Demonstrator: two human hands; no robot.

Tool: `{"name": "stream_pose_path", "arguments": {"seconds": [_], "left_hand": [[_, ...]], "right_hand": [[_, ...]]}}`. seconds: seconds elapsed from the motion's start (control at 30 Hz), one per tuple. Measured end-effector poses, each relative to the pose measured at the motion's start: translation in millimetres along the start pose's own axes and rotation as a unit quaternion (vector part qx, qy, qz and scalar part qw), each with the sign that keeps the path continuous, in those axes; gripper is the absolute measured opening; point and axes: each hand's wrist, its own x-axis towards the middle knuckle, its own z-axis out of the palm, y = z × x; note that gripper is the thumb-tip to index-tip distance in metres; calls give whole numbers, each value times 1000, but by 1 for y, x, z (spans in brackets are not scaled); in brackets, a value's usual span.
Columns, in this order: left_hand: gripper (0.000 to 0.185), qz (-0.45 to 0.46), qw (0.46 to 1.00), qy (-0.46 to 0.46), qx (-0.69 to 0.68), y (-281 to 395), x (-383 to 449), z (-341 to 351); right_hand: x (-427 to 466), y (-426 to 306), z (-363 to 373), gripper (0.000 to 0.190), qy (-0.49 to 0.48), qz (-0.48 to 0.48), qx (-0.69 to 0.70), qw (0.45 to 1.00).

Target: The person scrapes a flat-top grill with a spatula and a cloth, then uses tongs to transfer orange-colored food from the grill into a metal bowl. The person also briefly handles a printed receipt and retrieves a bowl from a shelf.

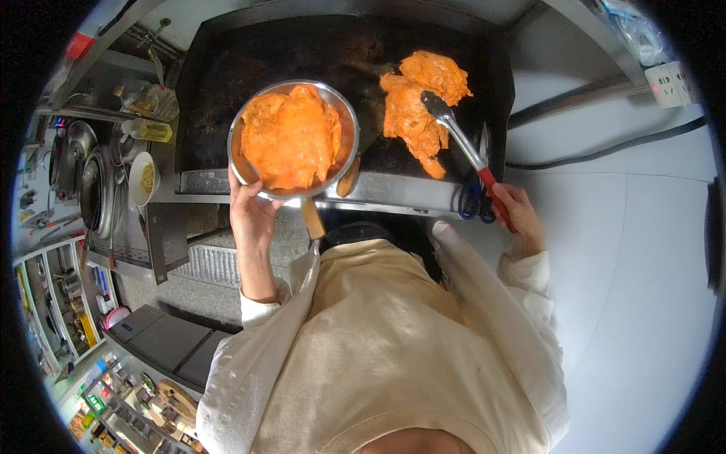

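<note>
My left hand (pixel 253 211) grips the lower left rim of a round stainless steel bowl (pixel 351 133), held over the front left of a black flat-top griddle (pixel 272 54). Orange, sauce-coated pieces of raw-looking meat (pixel 289 139) fill the bowl. In my right hand (pixel 520 213) are tongs (pixel 468 144) with red grips and a dark head. The tongs' head rests against marinated meat (pixel 413 110) lying on the griddle's right side. Another coated piece (pixel 434 72) touches it from behind. Whether the tongs pinch the meat, I cannot tell.
Scissors with blue handles (pixel 469 200) lie at the griddle's front right corner. A wooden handle (pixel 347 179) shows beside the bowl, another (pixel 313 218) juts below it. On the left counter stand a white bowl (pixel 136 179) and an oil bottle (pixel 153 130). A white wall (pixel 635 227) bounds the right.
</note>
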Motion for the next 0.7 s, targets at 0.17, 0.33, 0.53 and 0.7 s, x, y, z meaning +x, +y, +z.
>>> {"name": "stream_pose_path", "arguments": {"seconds": [0.17, 0.33, 0.53, 0.7], "left_hand": [[74, -12, 1000, -4, -26, -4, 1, -2], [75, 8, 1000, 10, 17, -6, 3, 15], [83, -13, 998, -44, -37, -11, 10, 30], [82, -39, 997, -57, -45, -7, 3, 38]], "right_hand": [[-13, -10, 9, 34, 28, -42, -41, 998], [-48, -40, 25, 32, 43, -84, -59, 994], [-63, -68, 37, 29, -92, -100, -38, 990], [-44, -83, 67, 31, -217, -67, -67, 972]]}}
